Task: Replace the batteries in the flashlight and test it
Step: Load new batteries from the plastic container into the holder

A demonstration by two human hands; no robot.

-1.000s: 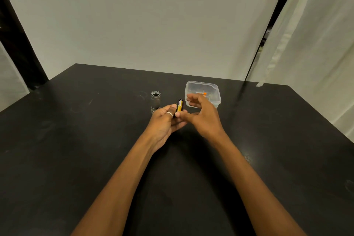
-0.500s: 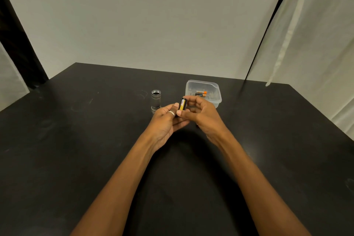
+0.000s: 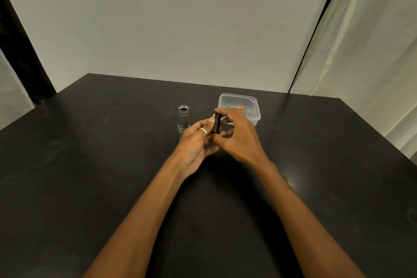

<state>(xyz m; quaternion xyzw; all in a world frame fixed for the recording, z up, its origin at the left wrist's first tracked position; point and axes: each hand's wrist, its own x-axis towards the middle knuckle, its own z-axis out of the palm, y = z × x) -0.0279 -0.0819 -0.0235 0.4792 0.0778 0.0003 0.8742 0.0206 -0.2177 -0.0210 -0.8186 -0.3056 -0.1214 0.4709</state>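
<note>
Pale wall (image 3: 191,29) straight ahead, creased off-white sheeting (image 3: 372,63) hanging on the right, and a matte black table (image 3: 90,176) filling the foreground, scuffed and faintly shiny. Both hands meet above its middle: the left hand (image 3: 195,142), ring on one finger, and the right hand (image 3: 239,135) pinch a dark battery holder (image 3: 216,122) upright between them. Just left stands the silver flashlight body (image 3: 183,117), open end up. Behind the right hand sits a clear plastic tub (image 3: 252,102) with something orange inside.

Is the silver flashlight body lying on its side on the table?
No, the flashlight body stands upright on the table, open end up.
</note>
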